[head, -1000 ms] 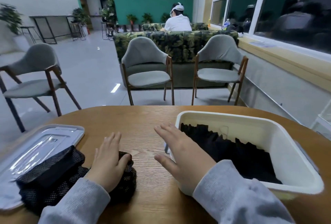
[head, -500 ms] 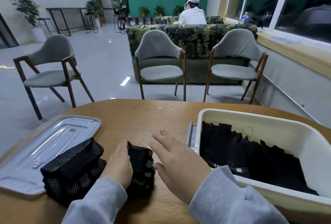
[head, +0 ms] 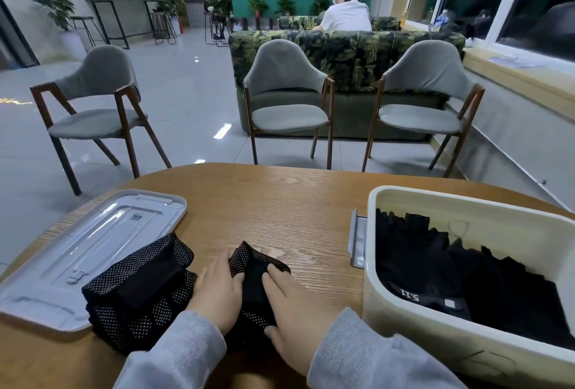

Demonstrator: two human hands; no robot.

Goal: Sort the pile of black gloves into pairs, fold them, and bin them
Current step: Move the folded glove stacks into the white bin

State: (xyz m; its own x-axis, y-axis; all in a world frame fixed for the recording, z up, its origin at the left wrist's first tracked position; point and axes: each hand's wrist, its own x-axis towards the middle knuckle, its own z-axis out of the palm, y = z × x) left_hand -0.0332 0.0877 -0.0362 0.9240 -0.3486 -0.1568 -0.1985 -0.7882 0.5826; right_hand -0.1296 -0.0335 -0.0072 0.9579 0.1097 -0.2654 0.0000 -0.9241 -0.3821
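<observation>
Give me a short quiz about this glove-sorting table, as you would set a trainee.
1. True or false: the grey plastic lid covers the cream plastic bin.
2. Which hands touch the small dotted black glove bundle? A) left only B) right only C) both
3. Fill in: the larger dotted glove pile lies to the ___ of that bundle.

Key: 1 false, the lid lies on the wooden table; 2 C, left hand and right hand; 3 left.
</observation>
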